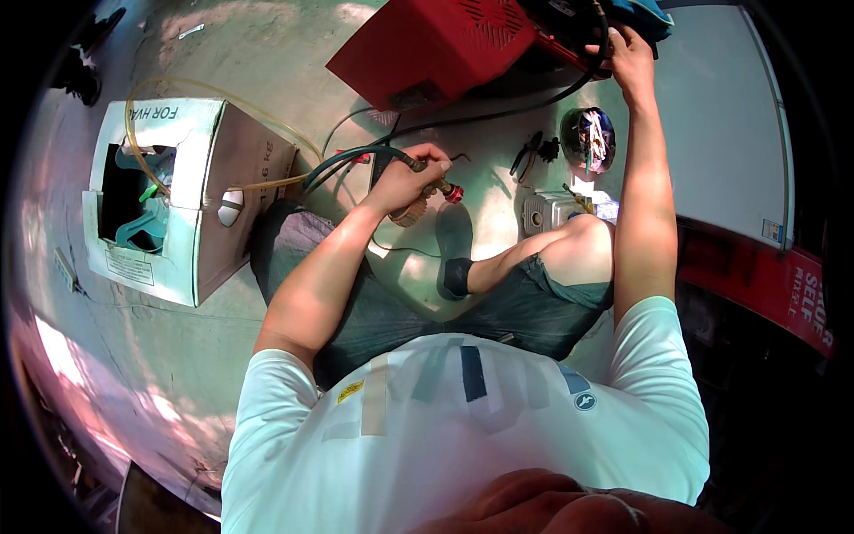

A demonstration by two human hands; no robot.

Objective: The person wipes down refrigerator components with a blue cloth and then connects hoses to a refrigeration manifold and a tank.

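Observation:
My left hand (411, 183), between my knees, is closed around a brass valve fitting (438, 185) with a red knob at its end. A dark green hose (360, 152) runs into the fitting. Below the hand is a round brass-coloured part (409, 214), half hidden by it. My right arm stretches far forward. My right hand (628, 64) has its fingers around a black hose (569, 90) beside the red machine (436, 53); the fingertips are partly hidden. A blue bag (645, 16) lies just beyond that hand.
At left stands a cut-open white carton (191, 191) holding a teal cylinder (147, 222), with a yellowish hose (280, 183) leading out. Pliers (527, 155), an open round container (592, 140) with thin rods and a grey metal block (544, 212) sit ahead. A large pale panel (725, 116) lies right.

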